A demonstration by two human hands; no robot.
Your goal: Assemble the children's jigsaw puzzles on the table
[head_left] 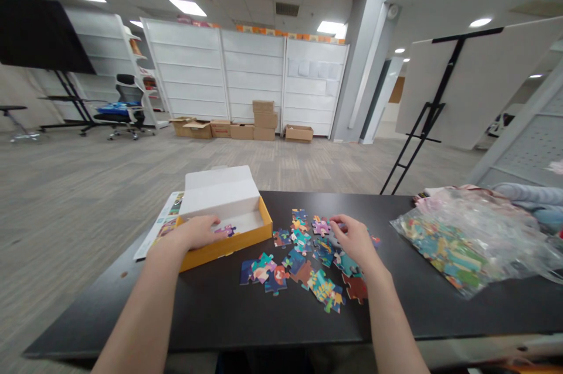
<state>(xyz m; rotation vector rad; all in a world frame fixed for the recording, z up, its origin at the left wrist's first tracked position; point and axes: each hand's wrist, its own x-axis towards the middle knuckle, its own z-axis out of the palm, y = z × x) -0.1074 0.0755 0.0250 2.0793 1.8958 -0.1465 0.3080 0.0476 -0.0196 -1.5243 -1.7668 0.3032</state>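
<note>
My left hand [200, 232] reaches over the near wall of a yellow box [231, 247] with a white inside. Its bent fingers are closed at the edge of a purple jigsaw puzzle piece [227, 231] inside the box; part of the grip is hidden. My right hand [355, 240] is over the right side of loose jigsaw pieces [301, 271] on the black table. Its thumb and index finger are curled together at a greyish puzzle piece [335, 238], just right of a purple one [321, 226]. The hand hides some pieces beneath it.
The box's white lid flap [220, 189] stands up at the back, with a printed sheet [159, 227] left of it. Clear plastic bags [479, 233] of colourful pieces cover the right of the black table [211, 315]. Cardboard boxes [241, 131] and an easel-like stand [433, 107] are beyond.
</note>
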